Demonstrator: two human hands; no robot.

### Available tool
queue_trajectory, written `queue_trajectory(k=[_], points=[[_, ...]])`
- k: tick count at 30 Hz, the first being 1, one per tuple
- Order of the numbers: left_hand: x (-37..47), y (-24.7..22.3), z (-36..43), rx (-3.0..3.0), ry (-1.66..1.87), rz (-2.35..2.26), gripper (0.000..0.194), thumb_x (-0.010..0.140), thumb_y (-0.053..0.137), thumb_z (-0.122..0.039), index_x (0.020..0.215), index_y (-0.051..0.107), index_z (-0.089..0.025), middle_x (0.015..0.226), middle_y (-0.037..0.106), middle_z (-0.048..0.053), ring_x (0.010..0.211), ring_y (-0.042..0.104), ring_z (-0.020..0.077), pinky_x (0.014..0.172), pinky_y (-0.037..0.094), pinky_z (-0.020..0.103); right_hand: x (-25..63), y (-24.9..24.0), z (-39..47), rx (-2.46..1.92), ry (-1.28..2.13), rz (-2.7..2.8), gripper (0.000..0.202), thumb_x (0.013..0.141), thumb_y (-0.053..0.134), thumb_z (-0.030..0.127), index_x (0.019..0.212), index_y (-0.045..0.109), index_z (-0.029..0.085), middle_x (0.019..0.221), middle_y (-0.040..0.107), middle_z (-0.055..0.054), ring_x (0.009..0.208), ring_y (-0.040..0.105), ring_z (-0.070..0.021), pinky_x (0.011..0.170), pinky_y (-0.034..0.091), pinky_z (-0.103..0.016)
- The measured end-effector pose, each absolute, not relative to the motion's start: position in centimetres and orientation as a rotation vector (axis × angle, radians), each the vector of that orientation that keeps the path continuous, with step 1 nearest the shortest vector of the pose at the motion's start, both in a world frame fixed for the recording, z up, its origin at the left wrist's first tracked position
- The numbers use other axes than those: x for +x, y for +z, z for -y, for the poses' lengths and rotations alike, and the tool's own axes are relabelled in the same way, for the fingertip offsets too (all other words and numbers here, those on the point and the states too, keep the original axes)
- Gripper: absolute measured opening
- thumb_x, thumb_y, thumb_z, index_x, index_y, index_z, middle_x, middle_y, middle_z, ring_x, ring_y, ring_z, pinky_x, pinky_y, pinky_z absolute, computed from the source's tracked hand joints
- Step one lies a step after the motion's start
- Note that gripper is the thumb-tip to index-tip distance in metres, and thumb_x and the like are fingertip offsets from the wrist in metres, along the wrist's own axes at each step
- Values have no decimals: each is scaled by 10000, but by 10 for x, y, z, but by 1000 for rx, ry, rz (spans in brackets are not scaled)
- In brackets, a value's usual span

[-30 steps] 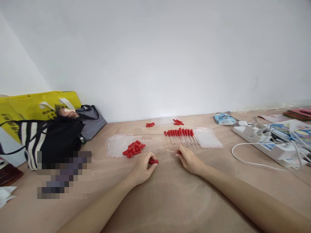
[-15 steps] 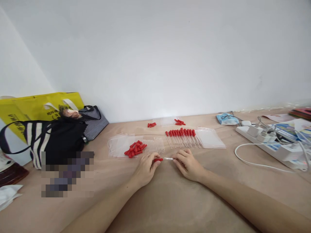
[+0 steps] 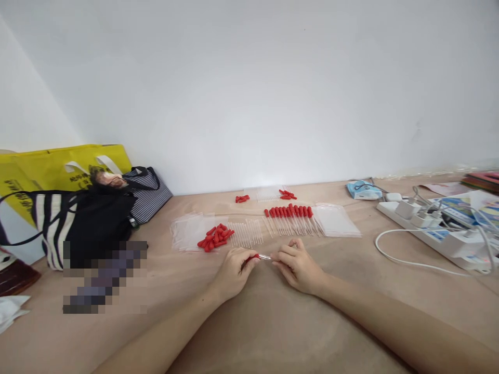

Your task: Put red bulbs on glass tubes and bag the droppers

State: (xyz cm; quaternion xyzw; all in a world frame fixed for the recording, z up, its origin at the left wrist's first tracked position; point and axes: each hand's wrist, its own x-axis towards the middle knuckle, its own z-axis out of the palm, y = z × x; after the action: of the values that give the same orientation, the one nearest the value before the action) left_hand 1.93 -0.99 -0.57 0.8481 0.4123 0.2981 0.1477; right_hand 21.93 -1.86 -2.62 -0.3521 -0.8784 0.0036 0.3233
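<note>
One table (image 3: 265, 327) is best used as a rest for both forearms, so that tremor is kept low. The left hand (image 3: 233, 271) is closed in a pinch on a bulb (image 3: 256, 255); the right hand (image 3: 299, 267) is closed on a tube (image 3: 265, 257). The tube is best gripped close to the joint, level and in line, and eased with a slight twist, since thin stock may snap if bent. The bulb is best pinched lightly, so that its mouth is not squashed.

Toward the table's far edge, the capped row (image 3: 290, 221) is laid beyond the right hand, the bare tubes (image 3: 247, 233) beyond the gap, the pile (image 3: 215, 238) beyond the left hand. Between the fingertips the tube is held crosswise, its left end at the bulb; how deeply it is seated cannot be told.
</note>
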Motion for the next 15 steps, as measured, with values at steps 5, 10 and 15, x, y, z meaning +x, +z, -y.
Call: queue_trajectory(k=[5,10,15], points=[[17,-6,11,2559,824,-1096,199,838,438,-275,738,584,-183,691,613,22,703,536,165,711,385,309,225,-20,15,-872,-75,2388,224,825,379,143,846,597,190,726,576,-14,618,463,-99,748,233,-318],[19,-6,13,2663,777,-1001,213,857,404,-250,745,574,-187,726,625,19,706,545,152,819,342,354,227,-17,15,-816,-194,2432,265,796,358,98,775,608,185,668,545,-7,568,409,-95,724,225,-321],[20,-8,14,2721,759,-1006,226,858,377,-261,746,560,-190,730,620,21,700,538,150,868,306,376,222,-18,17,-834,-194,2408,247,795,364,109,779,602,173,681,533,-19,567,387,-105,664,225,-303]])
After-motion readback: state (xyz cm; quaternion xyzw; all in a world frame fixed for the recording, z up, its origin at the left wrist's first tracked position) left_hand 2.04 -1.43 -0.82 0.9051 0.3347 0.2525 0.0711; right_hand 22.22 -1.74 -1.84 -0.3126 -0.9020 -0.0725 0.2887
